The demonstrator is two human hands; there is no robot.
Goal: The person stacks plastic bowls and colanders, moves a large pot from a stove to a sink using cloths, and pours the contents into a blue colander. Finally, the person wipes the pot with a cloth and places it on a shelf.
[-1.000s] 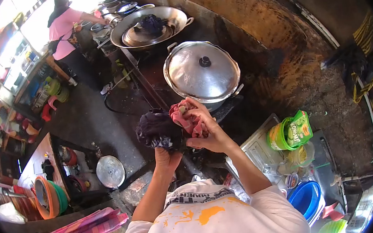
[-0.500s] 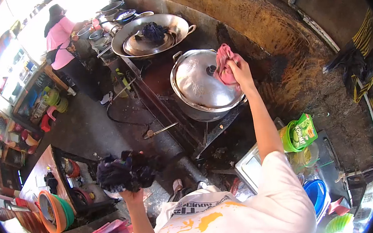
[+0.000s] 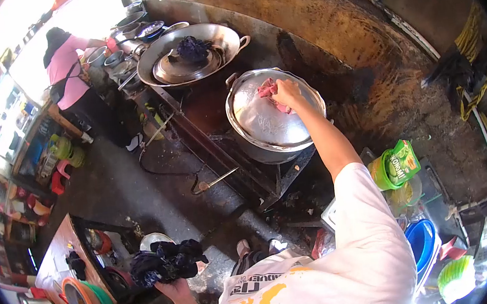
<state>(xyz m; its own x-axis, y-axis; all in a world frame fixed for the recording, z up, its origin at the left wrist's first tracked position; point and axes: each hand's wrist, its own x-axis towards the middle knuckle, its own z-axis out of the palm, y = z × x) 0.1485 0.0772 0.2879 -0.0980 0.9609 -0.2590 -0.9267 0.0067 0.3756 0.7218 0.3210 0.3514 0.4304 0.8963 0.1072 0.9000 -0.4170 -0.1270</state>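
A large metal pot with a shiny lid (image 3: 264, 123) stands on a dark metal stove frame. My right hand (image 3: 288, 94) is closed on a pink cloth (image 3: 267, 89) at the middle of the lid, covering the spot where the knob was visible. Low on the left, my left hand (image 3: 175, 290) grips a bundle of dark cloth (image 3: 163, 262), held above the floor. Another dark cloth (image 3: 193, 49) lies on a lid inside the wide pan (image 3: 225, 38) behind the pot.
A person (image 3: 68, 69) in a pink top stands at the back left beside pans. At the lower left is a low table (image 3: 53, 261) with orange and green basins (image 3: 80, 302). Green containers (image 3: 385, 171) and a blue basin (image 3: 420, 243) are at my right.
My right hand has moved left and down with the pink cloth, from the lid's right side onto its middle. My left hand and the dark bundle are slightly lower. The person leans more toward the pans.
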